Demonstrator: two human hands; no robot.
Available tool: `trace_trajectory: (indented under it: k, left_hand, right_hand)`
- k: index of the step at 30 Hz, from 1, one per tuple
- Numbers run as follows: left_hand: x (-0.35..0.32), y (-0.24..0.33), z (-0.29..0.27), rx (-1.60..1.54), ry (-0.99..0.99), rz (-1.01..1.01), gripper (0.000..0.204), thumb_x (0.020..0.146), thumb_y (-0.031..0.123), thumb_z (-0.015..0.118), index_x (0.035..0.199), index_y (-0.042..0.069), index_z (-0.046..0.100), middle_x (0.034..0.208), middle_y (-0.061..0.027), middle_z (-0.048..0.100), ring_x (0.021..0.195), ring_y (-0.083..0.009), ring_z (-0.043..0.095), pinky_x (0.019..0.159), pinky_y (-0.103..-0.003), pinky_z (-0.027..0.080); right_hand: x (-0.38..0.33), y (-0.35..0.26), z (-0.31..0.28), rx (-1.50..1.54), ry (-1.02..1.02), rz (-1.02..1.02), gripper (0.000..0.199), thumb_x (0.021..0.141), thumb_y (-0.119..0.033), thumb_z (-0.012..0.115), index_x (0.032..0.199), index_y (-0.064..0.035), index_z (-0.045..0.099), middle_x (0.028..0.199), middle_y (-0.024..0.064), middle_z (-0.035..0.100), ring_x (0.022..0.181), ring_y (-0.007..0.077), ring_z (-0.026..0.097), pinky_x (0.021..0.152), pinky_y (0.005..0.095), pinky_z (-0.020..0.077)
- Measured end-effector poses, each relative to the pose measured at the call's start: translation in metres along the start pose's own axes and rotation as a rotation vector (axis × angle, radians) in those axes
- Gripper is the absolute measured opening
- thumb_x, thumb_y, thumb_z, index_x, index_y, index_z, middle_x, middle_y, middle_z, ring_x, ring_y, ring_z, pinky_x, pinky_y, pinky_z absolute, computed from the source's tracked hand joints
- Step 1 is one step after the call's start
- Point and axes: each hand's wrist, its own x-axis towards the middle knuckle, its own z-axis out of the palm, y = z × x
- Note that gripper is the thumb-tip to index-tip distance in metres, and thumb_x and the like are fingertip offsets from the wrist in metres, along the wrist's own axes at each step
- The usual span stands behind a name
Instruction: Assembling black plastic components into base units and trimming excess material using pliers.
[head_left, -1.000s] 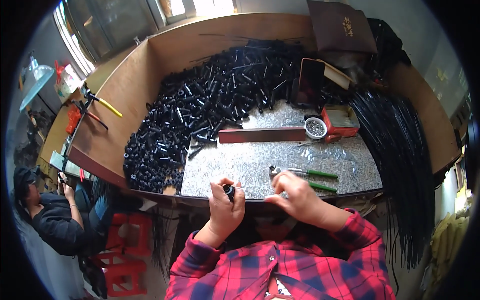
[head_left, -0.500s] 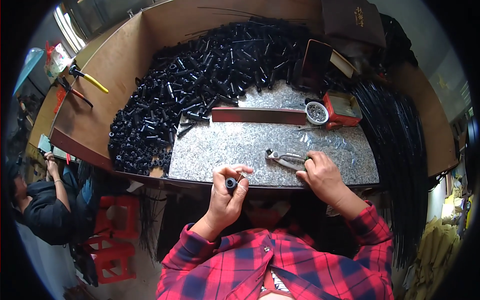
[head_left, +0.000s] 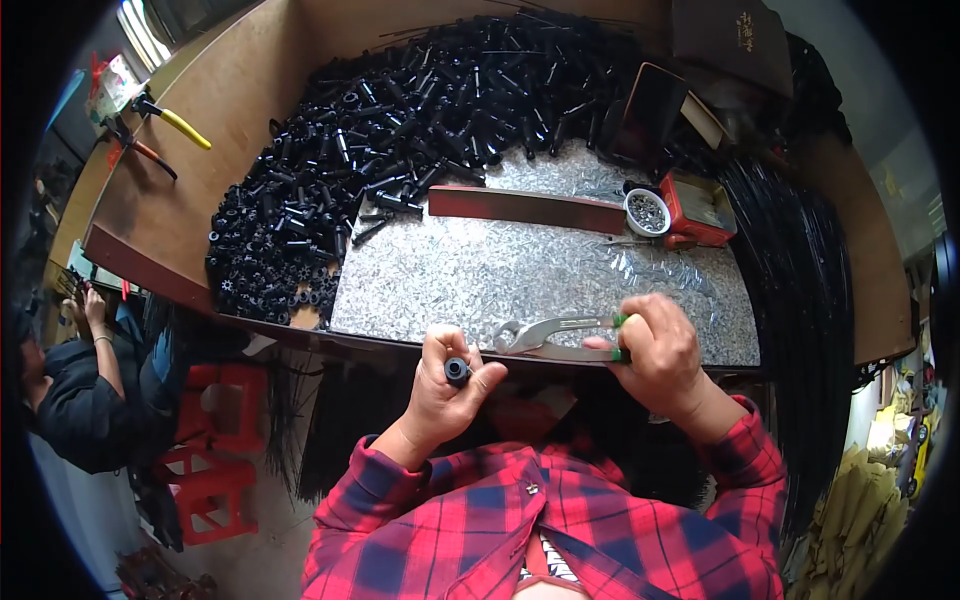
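Note:
A short black tube (head_left: 457, 372) with a round opening at its end is gripped in my left hand (head_left: 430, 400), just off the front edge of the worktop. My right hand (head_left: 660, 355) is closed around the green handles of a pair of metal pincers (head_left: 555, 328). Their head points left and stops close to my left fingertips, over the worktop's front edge. Whether the jaws bite on anything is too small to tell. Both forearms wear red and navy plaid sleeves.
Black tubular parts (head_left: 400, 130) are heaped behind the speckled slab (head_left: 480, 270). A dark red bar (head_left: 530, 210) lies across it, beside a white cup (head_left: 648, 213) of small metal bits and a red box (head_left: 695, 215). Long black rods (head_left: 790, 260) hang at right. Another person (head_left: 85, 400) sits at left.
My right hand has lifted the pincers off the slab and brought their head left and nearer, up to my left hand. My left hand keeps its hold on the tube, shifted slightly left.

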Motion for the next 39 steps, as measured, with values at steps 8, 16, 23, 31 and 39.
trace_trajectory:
  k: [8, 16, 23, 31, 39]
  left_hand:
    - [-0.001, -0.014, 0.003, -0.043, 0.036, 0.035, 0.08, 0.062, 0.023, 0.089, 0.115, 0.007, 0.03, 0.07, -0.0008, 0.058, 0.057, -0.0056, 0.047, 0.055, -0.019, 0.041]
    - [0.002, 0.004, 0.015, 0.033, 0.197, -0.074, 0.051, 0.066, 0.016, 0.086, 0.101, 0.006, 0.049, 0.074, 0.0008, 0.059, 0.068, -0.0032, 0.055, 0.061, -0.017, 0.044]
    - [0.001, 0.001, 0.015, 0.056, 0.178, 0.049, 0.055, 0.059, 0.032, 0.089, 0.093, 0.003, 0.056, 0.074, 0.0019, 0.056, 0.068, -0.0048, 0.052, 0.061, -0.019, 0.043]
    - [-0.009, 0.005, -0.008, 0.154, -0.062, 0.043, 0.086, 0.044, 0.078, 0.066, 0.077, -0.001, 0.063, 0.07, -0.006, 0.061, 0.064, -0.0133, 0.058, 0.057, -0.024, 0.044]
    - [0.005, 0.009, -0.001, 0.211, 0.062, 0.058, 0.077, 0.044, 0.071, 0.071, 0.073, 0.0, 0.064, 0.066, -0.0058, 0.062, 0.06, -0.0145, 0.06, 0.055, -0.025, 0.045]
  right_hand:
    - [0.012, -0.011, 0.012, -0.437, 0.152, -0.163, 0.023, 0.083, -0.021, 0.067, 0.086, -0.0022, 0.054, 0.118, 0.0133, 0.05, 0.124, 0.0353, 0.046, 0.109, 0.0635, 0.0201]
    - [0.004, -0.017, 0.011, -0.227, -0.005, -0.07, 0.028, 0.075, -0.023, 0.071, 0.082, -0.0044, 0.051, 0.11, 0.0133, 0.05, 0.109, 0.0309, 0.051, 0.102, 0.0541, 0.0314]
    - [-0.009, -0.017, 0.0, -0.164, -0.059, -0.118, 0.032, 0.075, -0.028, 0.072, 0.075, -0.0065, 0.048, 0.085, 0.0091, 0.056, 0.076, 0.0258, 0.057, 0.069, 0.0378, 0.0437]
    - [-0.036, -0.029, -0.001, 1.396, -0.858, 0.412, 0.03, 0.086, -0.026, 0.066, 0.093, -0.0006, 0.053, 0.066, 0.0124, 0.062, 0.057, 0.0219, 0.063, 0.052, 0.0354, 0.0492]
    - [-0.048, -0.028, 0.005, 0.612, -0.356, 0.18, 0.048, 0.084, -0.03, 0.065, 0.117, 0.0008, 0.047, 0.091, 0.0186, 0.058, 0.085, 0.0332, 0.06, 0.069, 0.0394, 0.0488]
